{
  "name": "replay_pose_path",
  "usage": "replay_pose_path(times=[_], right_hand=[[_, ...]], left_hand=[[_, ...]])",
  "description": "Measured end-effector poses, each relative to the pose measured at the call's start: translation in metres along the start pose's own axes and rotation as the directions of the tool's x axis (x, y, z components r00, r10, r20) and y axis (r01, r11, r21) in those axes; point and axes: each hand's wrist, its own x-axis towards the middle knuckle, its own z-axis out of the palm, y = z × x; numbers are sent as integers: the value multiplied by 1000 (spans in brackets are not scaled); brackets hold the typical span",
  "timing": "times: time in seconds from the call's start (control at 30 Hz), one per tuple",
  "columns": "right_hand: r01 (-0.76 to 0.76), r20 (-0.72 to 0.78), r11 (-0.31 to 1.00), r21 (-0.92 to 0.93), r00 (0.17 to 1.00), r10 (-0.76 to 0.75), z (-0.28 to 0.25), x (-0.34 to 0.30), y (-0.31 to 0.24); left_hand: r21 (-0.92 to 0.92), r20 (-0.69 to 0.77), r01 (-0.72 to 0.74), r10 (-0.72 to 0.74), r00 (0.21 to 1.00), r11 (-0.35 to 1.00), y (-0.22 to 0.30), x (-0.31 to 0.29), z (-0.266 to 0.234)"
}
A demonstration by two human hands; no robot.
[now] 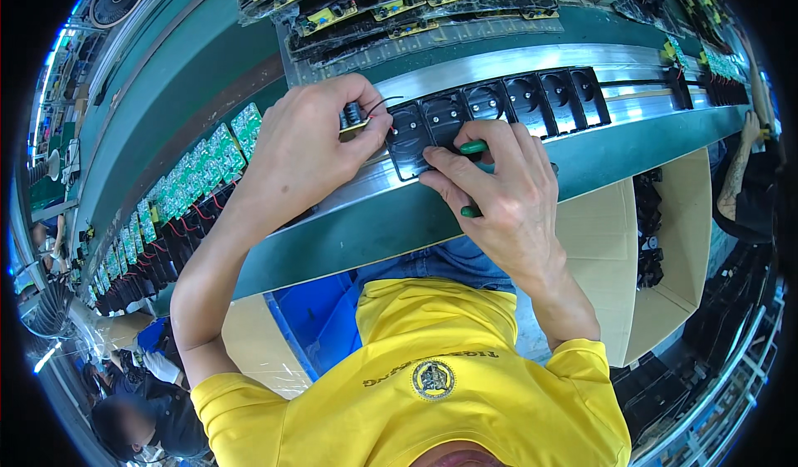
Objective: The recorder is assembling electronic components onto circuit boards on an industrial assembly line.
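Note:
Pinched in the fingers of my left hand point(309, 126) is a small circuit board point(353, 118) with black cylindrical parts. A black wire and a red wire run from it toward the nearest black plastic housing point(407, 147). My right hand point(511, 184) is closed around a green-handled hand tool point(472, 147), its working end hidden by the hand. The thumb and fingertips of that hand touch the lower edge of the same housing. Several more black housings point(525, 101) stand in a row to its right, with round recesses and screws.
The housings lie on a metal conveyor track point(648, 59) beside a green bench edge point(357, 255). Stacked trays of yellow boards point(416, 5) stand behind. Green boards with red wires point(199, 163) line the left. An open cardboard box point(594, 259) holds black parts; co-workers are at both sides.

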Motion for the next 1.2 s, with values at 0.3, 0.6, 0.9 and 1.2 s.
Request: replay_pose_path(times=[0.3, 0.6, 0.9, 1.2], right_hand=[[31, 17, 999, -18, 999, -30, -5, 3, 0], [-111, 145, -133, 985, 949, 282, -8, 71, 2], [-54, 95, -96, 994, 863, 496, 55, 93, -18], [114, -193, 186, 976, 850, 491, 77, 95, -25]], left_hand=[[139, -37, -142, 149, 988, 980, -1, -2, 8], [216, 73, -489, 486, 871, 845, -24, -6, -5], [214, 70, -519, 517, 853, 827, -28, -7, -1], [209, -6, -438, 449, 894, 874, -35, -10, 9]])
